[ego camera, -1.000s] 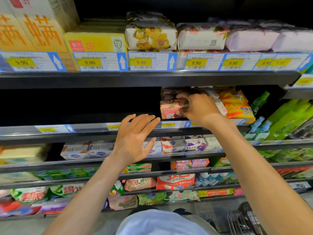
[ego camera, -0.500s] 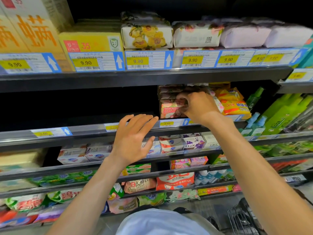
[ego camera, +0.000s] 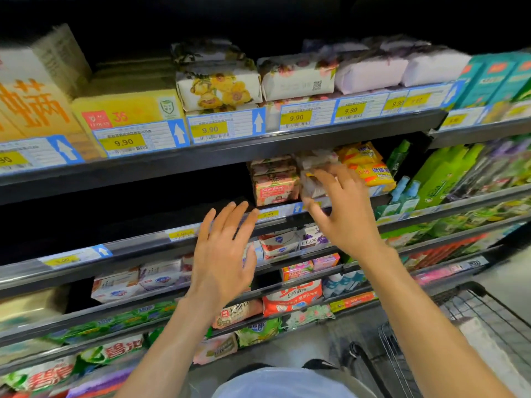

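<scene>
Right hand (ego camera: 344, 214) is raised to the second shelf (ego camera: 138, 239) from the top, palm turned away. Its fingers (ego camera: 324, 173) are spread and curved over the top front of a blurred soap packet (ego camera: 311, 185), with the thumb at the packet's lower edge. Fingers and thumb are apart and bracket the packet, but motion blur means I cannot tell whether they clamp it or only touch it. The packet sits at the front of that shelf, just right of a stack of pink goat-soap packets (ego camera: 274, 183) and just left of a pile of yellow packets (ego camera: 369, 168). Left hand (ego camera: 224, 251) is spread flat with straight fingers, holding nothing. It hangs in front of the same shelf's front rail, below and left of the soap stack, and contact with the rail cannot be confirmed. A yellow price tag (ego camera: 267, 214) sits on the rail between the two hands. The top shelf carries flower-printed wrapped packs (ego camera: 221, 89) and a yellow box (ego camera: 126, 109) above 9.90 labels. Green bottles (ego camera: 436, 173) stand to the right of the yellow packets. Boxed soaps (ego camera: 283, 242) line the shelf below. A wire trolley (ego camera: 477, 320) stands at the lower right.
</scene>
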### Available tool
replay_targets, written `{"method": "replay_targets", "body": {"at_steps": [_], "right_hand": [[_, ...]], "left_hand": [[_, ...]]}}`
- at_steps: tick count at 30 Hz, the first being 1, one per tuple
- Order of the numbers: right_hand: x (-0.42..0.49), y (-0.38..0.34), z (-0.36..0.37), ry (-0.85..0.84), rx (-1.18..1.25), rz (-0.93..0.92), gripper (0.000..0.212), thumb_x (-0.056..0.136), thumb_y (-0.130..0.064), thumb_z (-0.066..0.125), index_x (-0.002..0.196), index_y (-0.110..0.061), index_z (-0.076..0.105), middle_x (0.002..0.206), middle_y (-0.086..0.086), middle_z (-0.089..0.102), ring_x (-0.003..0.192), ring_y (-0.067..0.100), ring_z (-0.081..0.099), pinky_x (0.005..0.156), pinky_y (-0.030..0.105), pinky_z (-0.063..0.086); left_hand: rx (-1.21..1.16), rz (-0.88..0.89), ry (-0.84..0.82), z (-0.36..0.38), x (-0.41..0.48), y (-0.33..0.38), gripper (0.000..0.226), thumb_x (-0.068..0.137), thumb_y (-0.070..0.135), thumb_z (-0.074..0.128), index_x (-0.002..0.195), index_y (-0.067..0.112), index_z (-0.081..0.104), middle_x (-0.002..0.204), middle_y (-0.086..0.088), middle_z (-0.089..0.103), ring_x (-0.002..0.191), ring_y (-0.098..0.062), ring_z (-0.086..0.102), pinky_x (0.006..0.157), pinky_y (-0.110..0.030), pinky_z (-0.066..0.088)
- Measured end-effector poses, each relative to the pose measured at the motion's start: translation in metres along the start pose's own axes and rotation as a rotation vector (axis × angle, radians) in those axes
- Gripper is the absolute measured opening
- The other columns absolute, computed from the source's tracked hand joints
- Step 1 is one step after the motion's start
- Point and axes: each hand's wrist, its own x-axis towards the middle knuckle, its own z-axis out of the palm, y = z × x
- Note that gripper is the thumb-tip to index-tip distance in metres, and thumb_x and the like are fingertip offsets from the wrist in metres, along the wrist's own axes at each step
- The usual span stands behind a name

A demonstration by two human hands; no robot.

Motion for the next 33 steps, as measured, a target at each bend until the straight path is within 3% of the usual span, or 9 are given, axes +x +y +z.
{"method": "replay_targets", "body": {"at_steps": [2, 4, 9, 13, 17, 22, 26, 29, 33], "right_hand": [[-0.034, 0.009, -0.007, 0.064, 0.058, 0.085, 0.056, 0.097, -0.037, 0.066, 0.144, -0.008, 0.054, 0.138, 0.014, 0.054, 0.129, 0.033, 0.05, 0.105, 0.044, 0.04], [-0.071, 0.022, -0.013, 0.103, 0.063, 0.2, 0.061, 0.097, -0.037, 0.067, 0.148, -0.008, 0.05, 0.142, 0.013, 0.052, 0.133, 0.031, 0.048, 0.109, 0.043, 0.038], [-0.171, 0.061, -0.025, 0.055, -0.077, 0.503, 0.064, 0.097, -0.042, 0.063, 0.148, -0.007, 0.05, 0.143, 0.015, 0.052, 0.135, 0.033, 0.047, 0.112, 0.044, 0.037], [-0.254, 0.094, -0.038, -0.021, -0.183, 0.726, 0.064, 0.096, -0.044, 0.065, 0.145, -0.006, 0.051, 0.142, 0.013, 0.05, 0.128, 0.036, 0.05, 0.105, 0.049, 0.042], [-0.345, 0.128, -0.051, -0.129, -0.272, 0.988, 0.075, 0.086, -0.039, 0.081, 0.144, -0.002, 0.05, 0.147, 0.024, 0.049, 0.131, 0.045, 0.051, 0.106, 0.058, 0.047], [-0.438, 0.17, -0.084, -0.168, -0.301, 1.301, 0.075, 0.082, -0.041, 0.079, 0.141, -0.004, 0.051, 0.14, 0.025, 0.051, 0.124, 0.046, 0.052, 0.099, 0.054, 0.048], [-0.505, 0.2, -0.1, -0.212, -0.241, 1.444, 0.078, 0.081, -0.046, 0.071, 0.144, -0.007, 0.047, 0.143, 0.019, 0.048, 0.129, 0.044, 0.05, 0.104, 0.053, 0.048], [-0.543, 0.219, -0.105, -0.208, -0.197, 1.494, 0.079, 0.087, -0.047, 0.067, 0.151, -0.007, 0.041, 0.149, 0.017, 0.047, 0.135, 0.04, 0.047, 0.109, 0.051, 0.045], [-0.576, 0.233, -0.109, -0.198, -0.186, 1.544, 0.085, 0.091, -0.046, 0.073, 0.156, -0.005, 0.037, 0.155, 0.019, 0.046, 0.14, 0.04, 0.045, 0.115, 0.051, 0.043]], "left_hand": [[-0.138, 0.041, 0.069, 0.002, -0.007, 0.016, 0.06, 0.089, 0.018, 0.065, 0.146, 0.009, 0.054, 0.151, -0.012, 0.052, 0.143, -0.033, 0.045, 0.12, -0.055, 0.03], [-0.21, 0.073, 0.036, 0.01, -0.012, 0.037, 0.056, 0.089, 0.017, 0.065, 0.143, 0.008, 0.056, 0.146, -0.011, 0.055, 0.138, -0.033, 0.049, 0.117, -0.054, 0.034], [-0.31, 0.149, -0.266, 0.049, -0.022, 0.088, 0.059, 0.09, 0.029, 0.06, 0.147, 0.015, 0.052, 0.148, -0.008, 0.052, 0.137, -0.032, 0.048, 0.12, -0.051, 0.031], [-0.322, 0.247, -0.489, 0.078, -0.023, 0.142, 0.065, 0.085, 0.037, 0.051, 0.147, 0.016, 0.051, 0.151, -0.01, 0.051, 0.139, -0.033, 0.047, 0.118, -0.053, 0.034], [-0.341, 0.364, -0.614, 0.109, -0.023, 0.212, 0.066, 0.088, 0.043, 0.049, 0.149, 0.018, 0.05, 0.154, -0.009, 0.049, 0.141, -0.031, 0.045, 0.12, -0.05, 0.03], [-0.346, 0.58, -0.744, 0.151, -0.025, 0.323, 0.068, 0.085, 0.044, 0.048, 0.147, 0.016, 0.052, 0.152, -0.012, 0.052, 0.137, -0.035, 0.051, 0.116, -0.049, 0.028], [-0.297, 0.708, -0.86, 0.176, -0.033, 0.405, 0.072, 0.082, 0.046, 0.054, 0.147, 0.015, 0.054, 0.15, -0.013, 0.053, 0.137, -0.035, 0.051, 0.117, -0.048, 0.028], [-0.262, 0.732, -0.936, 0.191, -0.043, 0.46, 0.073, 0.073, 0.041, 0.065, 0.14, 0.015, 0.06, 0.143, -0.014, 0.06, 0.13, -0.035, 0.058, 0.115, -0.048, 0.037], [-0.23, 0.783, -1.018, 0.211, -0.062, 0.514, 0.07, 0.08, 0.046, 0.053, 0.143, 0.013, 0.058, 0.143, -0.014, 0.059, 0.13, -0.036, 0.057, 0.112, -0.051, 0.044]]}}
